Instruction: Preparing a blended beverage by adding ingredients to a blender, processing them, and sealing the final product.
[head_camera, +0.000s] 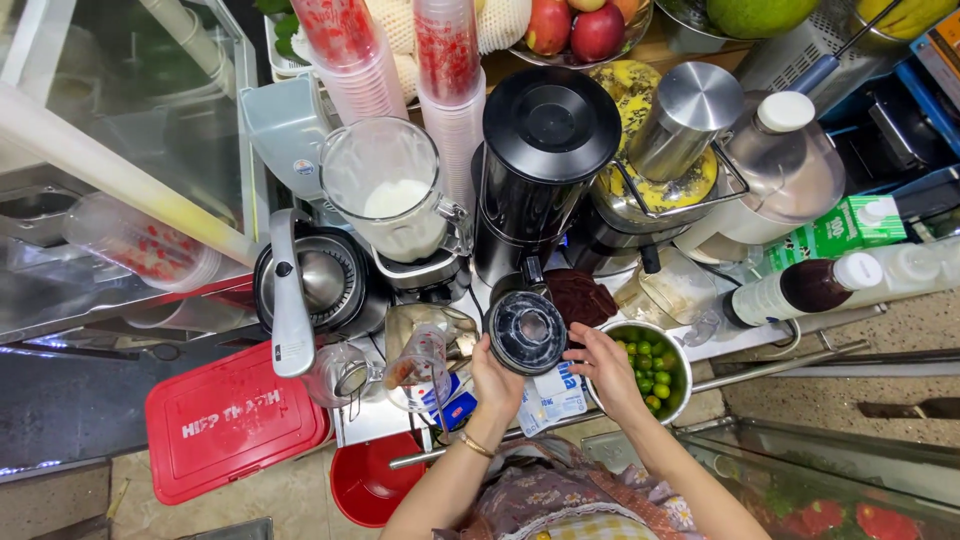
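Fingers of both hands, left hand (497, 380) and right hand (606, 368), clasp a black-lidded cup (526, 332) beside the lime bowl (683, 352).

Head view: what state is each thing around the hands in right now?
Left hand: gripping the dark round container.
Right hand: fingers on the container's right side.
Dark round container: held between both hands, clear lid on.
Blender jar: uncovered, white liquid inside.
Black canister: lid on.
Metal bowl: filled with small green limes.
Red box: lid shut.
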